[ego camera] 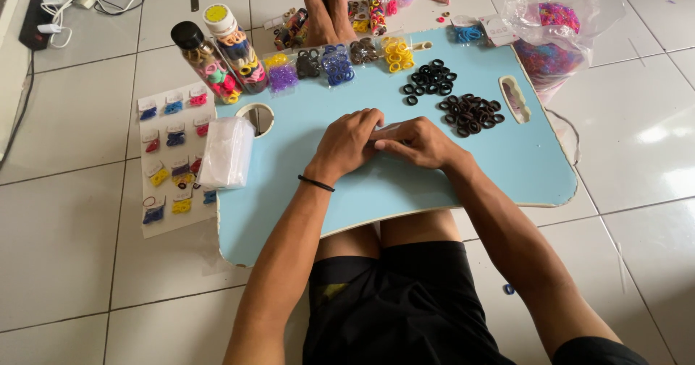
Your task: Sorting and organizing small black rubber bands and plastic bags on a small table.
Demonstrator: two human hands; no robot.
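Observation:
My left hand (347, 142) and my right hand (418, 142) meet in the middle of a light blue lap table (521, 155). Both pinch a small clear plastic bag (387, 131) between their fingertips; what it contains is hidden. A black band sits on my left wrist. Two heaps of black hair ties (470, 113) lie on the table just beyond my right hand. A stack of clear plastic bags (226, 152) rests at the table's left edge, beside my left hand.
Small packs of coloured hair ties (337, 64) line the table's far edge. Two clear tubes of ties (224, 53) lean at the far left. A card sheet of packed ties (174, 155) lies on the tiled floor. A big plastic bag of coloured ties (550, 32) stands far right.

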